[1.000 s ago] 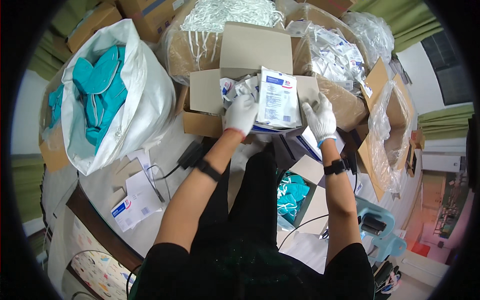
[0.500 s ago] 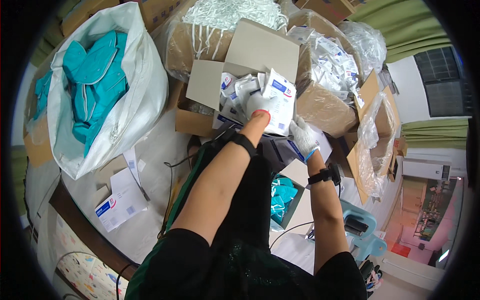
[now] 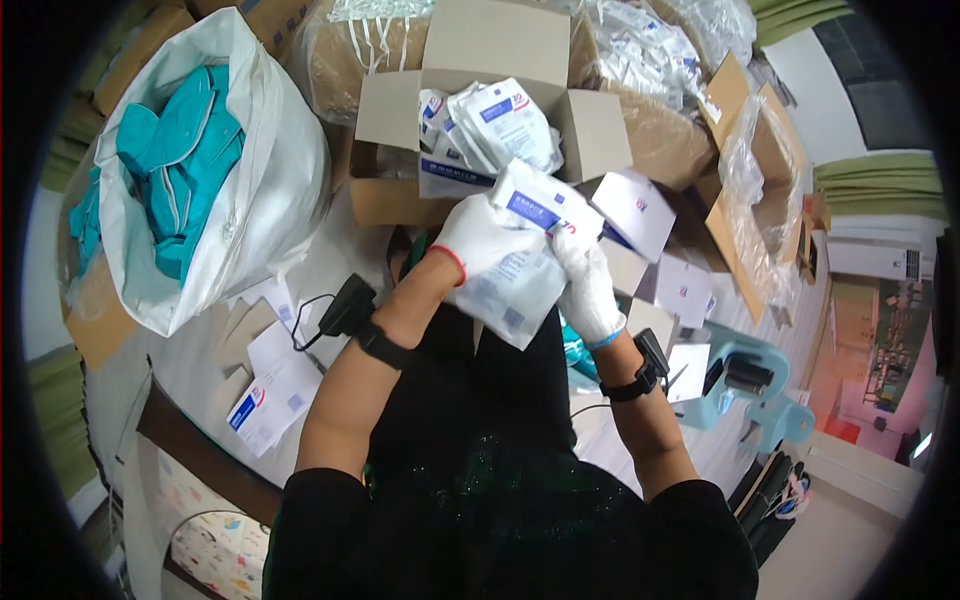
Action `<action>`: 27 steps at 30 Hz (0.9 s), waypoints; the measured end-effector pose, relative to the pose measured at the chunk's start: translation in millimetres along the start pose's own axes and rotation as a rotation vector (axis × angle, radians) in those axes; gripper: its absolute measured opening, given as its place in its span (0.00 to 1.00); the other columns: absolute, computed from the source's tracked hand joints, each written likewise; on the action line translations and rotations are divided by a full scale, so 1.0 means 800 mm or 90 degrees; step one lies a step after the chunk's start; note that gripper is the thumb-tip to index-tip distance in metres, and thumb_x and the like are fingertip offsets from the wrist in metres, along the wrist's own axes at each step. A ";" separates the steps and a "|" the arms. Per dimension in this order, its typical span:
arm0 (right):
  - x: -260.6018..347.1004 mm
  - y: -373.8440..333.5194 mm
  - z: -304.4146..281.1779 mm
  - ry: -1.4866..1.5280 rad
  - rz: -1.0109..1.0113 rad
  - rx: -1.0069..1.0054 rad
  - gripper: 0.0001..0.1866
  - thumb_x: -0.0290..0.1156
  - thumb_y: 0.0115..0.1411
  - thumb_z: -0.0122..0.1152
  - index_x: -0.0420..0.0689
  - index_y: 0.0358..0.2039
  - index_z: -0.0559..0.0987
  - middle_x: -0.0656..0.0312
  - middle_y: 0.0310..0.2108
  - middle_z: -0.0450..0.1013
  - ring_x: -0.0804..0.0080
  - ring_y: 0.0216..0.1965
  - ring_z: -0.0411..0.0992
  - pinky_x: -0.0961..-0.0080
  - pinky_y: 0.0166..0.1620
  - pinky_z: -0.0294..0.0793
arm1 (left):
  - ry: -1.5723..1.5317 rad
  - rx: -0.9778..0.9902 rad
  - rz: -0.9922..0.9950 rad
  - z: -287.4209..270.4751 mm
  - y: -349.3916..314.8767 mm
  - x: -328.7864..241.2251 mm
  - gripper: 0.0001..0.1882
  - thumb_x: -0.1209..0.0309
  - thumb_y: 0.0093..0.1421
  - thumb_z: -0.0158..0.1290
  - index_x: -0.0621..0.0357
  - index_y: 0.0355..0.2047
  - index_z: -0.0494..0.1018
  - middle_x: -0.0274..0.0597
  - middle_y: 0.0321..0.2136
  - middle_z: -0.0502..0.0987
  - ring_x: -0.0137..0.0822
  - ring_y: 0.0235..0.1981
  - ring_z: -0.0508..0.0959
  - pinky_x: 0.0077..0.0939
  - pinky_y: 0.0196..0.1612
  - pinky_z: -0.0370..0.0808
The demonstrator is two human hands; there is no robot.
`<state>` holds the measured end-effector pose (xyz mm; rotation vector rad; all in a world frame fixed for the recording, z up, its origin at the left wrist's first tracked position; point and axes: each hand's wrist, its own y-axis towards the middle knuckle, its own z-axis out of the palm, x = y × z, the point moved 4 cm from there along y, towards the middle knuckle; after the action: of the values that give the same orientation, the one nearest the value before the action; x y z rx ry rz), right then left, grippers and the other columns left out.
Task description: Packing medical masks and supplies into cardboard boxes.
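Note:
Both my hands wear white knit gloves. In front of my lap, my left hand (image 3: 478, 238) is closed on the left side of several flat white packets (image 3: 512, 290) with blue labels. My right hand (image 3: 590, 290) grips their right edge, fingers curled over the top packet. The packets overlap, and their exact number cannot be made out. Just beyond them, an open carton (image 3: 495, 40) with raised flaps contains similar white packets (image 3: 510, 120).
At left stands a big white sack (image 3: 285, 190) of teal fabric pieces (image 3: 180, 130). Behind are plastic-lined cartons, one with small white packets (image 3: 645, 50). A light-blue plastic stool (image 3: 765, 385) is on the right. Flattened white boxes (image 3: 275, 395) lie on the floor at left.
Both hands have come back from the carton towards my body, bringing several white packets out. The right hand has moved from the carton's side onto the packets. My view has shifted.

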<state>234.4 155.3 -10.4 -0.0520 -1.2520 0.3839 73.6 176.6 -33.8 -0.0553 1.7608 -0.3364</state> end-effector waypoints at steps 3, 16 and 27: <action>-0.034 -0.036 -0.051 -0.107 0.050 -0.030 0.37 0.35 0.60 0.62 0.37 0.64 0.56 0.52 0.58 0.64 0.61 0.60 0.62 0.66 0.60 0.63 | 0.058 0.061 -0.012 0.003 -0.039 0.000 0.19 0.65 0.47 0.64 0.61 0.39 0.78 0.44 0.31 0.82 0.34 0.34 0.81 0.28 0.42 0.76; -0.036 -0.093 -0.043 -0.174 -0.049 -0.016 0.03 0.20 0.58 0.56 0.39 0.33 0.76 0.62 0.29 0.77 0.76 0.32 0.74 0.80 0.38 0.72 | 0.340 0.144 0.018 0.083 -0.108 0.015 0.24 0.47 0.49 0.57 0.56 0.34 0.77 0.53 0.31 0.79 0.54 0.34 0.78 0.40 0.39 0.74; -0.059 -0.067 -0.053 -0.373 0.158 -0.177 0.08 0.27 0.52 0.66 0.37 0.24 0.76 0.58 0.20 0.75 0.74 0.23 0.71 0.74 0.29 0.71 | 0.618 0.106 0.261 0.127 -0.119 0.016 0.13 0.62 0.59 0.45 0.52 0.25 0.76 0.45 0.24 0.79 0.46 0.27 0.80 0.43 0.29 0.75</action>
<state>275.3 97.5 -54.1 -0.3553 -1.8819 0.4537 154.9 63.4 -39.5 0.6847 2.6151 -0.2111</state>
